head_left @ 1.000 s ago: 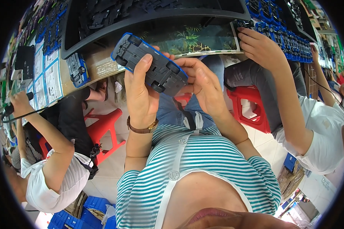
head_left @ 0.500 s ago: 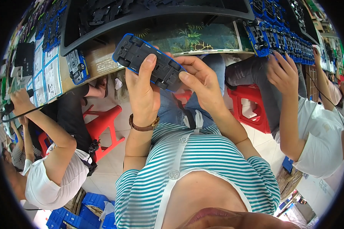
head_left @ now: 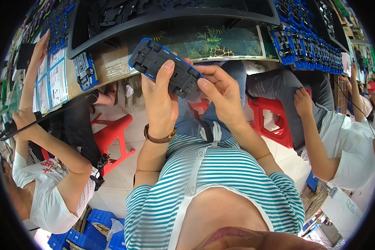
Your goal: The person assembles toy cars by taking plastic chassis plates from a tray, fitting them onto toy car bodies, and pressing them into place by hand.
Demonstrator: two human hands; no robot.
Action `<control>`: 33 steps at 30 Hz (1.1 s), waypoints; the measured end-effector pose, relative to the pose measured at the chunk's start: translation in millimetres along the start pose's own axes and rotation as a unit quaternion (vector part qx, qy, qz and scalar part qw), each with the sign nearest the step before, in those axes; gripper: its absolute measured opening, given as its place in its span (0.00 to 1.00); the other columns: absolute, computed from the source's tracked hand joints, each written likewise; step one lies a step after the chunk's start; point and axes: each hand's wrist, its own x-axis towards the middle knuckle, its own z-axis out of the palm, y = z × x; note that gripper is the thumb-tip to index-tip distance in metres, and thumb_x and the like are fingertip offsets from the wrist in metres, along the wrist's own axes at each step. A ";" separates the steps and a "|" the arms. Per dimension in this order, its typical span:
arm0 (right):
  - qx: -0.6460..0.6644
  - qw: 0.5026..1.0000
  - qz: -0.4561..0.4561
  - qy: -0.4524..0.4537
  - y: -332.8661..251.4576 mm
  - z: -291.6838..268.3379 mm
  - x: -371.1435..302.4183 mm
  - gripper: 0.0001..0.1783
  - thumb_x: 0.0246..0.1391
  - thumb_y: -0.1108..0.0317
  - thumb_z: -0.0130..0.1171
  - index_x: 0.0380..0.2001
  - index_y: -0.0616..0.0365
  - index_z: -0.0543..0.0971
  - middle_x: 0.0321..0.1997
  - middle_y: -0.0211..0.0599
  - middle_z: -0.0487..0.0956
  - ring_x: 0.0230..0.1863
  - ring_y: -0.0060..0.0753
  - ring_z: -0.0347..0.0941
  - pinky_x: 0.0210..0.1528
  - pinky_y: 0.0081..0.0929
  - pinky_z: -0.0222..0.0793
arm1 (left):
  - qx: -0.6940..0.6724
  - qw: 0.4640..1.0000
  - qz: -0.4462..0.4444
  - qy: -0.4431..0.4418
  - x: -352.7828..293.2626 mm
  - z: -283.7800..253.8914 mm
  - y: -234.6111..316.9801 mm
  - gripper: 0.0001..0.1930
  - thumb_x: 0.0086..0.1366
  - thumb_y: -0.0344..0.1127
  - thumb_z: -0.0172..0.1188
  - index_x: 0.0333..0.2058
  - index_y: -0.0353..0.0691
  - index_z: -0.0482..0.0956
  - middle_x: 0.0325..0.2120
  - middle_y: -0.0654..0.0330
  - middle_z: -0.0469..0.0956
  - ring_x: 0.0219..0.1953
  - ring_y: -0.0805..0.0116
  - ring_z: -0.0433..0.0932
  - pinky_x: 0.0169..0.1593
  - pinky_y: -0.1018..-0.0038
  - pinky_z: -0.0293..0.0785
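Observation:
A blue toy car (head_left: 164,66) is held upside down, its black chassis facing up and tilted down to the right. My left hand (head_left: 160,93) grips it from beneath, with the thumb laid across the chassis. At the car's right end my right hand (head_left: 223,91) pinches the edge between thumb and fingers; whether a small part is also in that pinch is hidden. Another toy car (head_left: 84,71) lies wheels up on the table edge to the left.
Beyond my hands stands a black tray (head_left: 175,18) heaped with black plastic parts. Rows of upturned blue toy cars (head_left: 306,50) fill the table at the right. Printed sheets (head_left: 56,83) lie at the left. Co-workers sit on both sides, near red stools (head_left: 114,139).
The toy car and both my hands have shifted slightly right. A co-worker's arm at the left now reaches up to the cars; the right co-worker's hand has dropped from the cars toward the lap.

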 end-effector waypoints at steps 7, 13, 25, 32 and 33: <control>0.031 0.999 0.021 0.008 5.2 -5.4 0.7 0.16 0.61 0.68 0.53 0.49 0.64 0.71 0.42 0.35 0.78 0.40 0.16 0.72 0.39 0.17 0.69 | 0.013 1.000 0.022 0.010 3.1 -2.6 -13.5 0.17 0.64 0.32 0.56 0.50 0.35 0.64 0.41 0.54 0.74 0.43 0.55 0.79 0.44 0.65 0.79; 0.012 1.000 -0.001 0.007 3.0 -8.7 1.5 0.15 0.61 0.71 0.52 0.50 0.65 0.70 0.44 0.36 0.77 0.43 0.20 0.72 0.46 0.20 0.69 | 0.012 1.000 0.021 -0.014 1.2 -1.3 -13.2 0.17 0.65 0.32 0.55 0.50 0.36 0.65 0.42 0.54 0.74 0.44 0.56 0.78 0.44 0.65 0.79; -0.001 0.999 -0.036 0.006 -6.1 -4.0 -4.4 0.17 0.60 0.71 0.52 0.52 0.65 0.69 0.49 0.37 0.75 0.46 0.20 0.71 0.48 0.22 0.68 | 0.077 0.995 -0.015 -0.054 -1.8 -9.1 -1.6 0.19 0.64 0.31 0.57 0.52 0.35 0.66 0.47 0.50 0.75 0.47 0.65 0.76 0.51 0.71 0.74; -0.016 0.999 -0.029 0.005 -8.9 -3.3 -4.1 0.19 0.57 0.70 0.57 0.51 0.64 0.71 0.51 0.37 0.75 0.47 0.22 0.72 0.48 0.22 0.69 | 0.051 0.998 -0.009 -0.035 -7.5 -4.8 -0.6 0.23 0.62 0.30 0.59 0.54 0.36 0.62 0.46 0.52 0.74 0.45 0.66 0.76 0.50 0.70 0.73; -0.014 0.999 -0.028 0.008 -8.7 -4.1 -3.8 0.19 0.57 0.70 0.57 0.51 0.64 0.71 0.51 0.37 0.75 0.47 0.22 0.72 0.48 0.22 0.69 | 0.051 0.998 -0.006 -0.044 -9.6 -2.4 1.4 0.23 0.63 0.30 0.59 0.55 0.37 0.62 0.47 0.51 0.74 0.45 0.66 0.76 0.50 0.70 0.73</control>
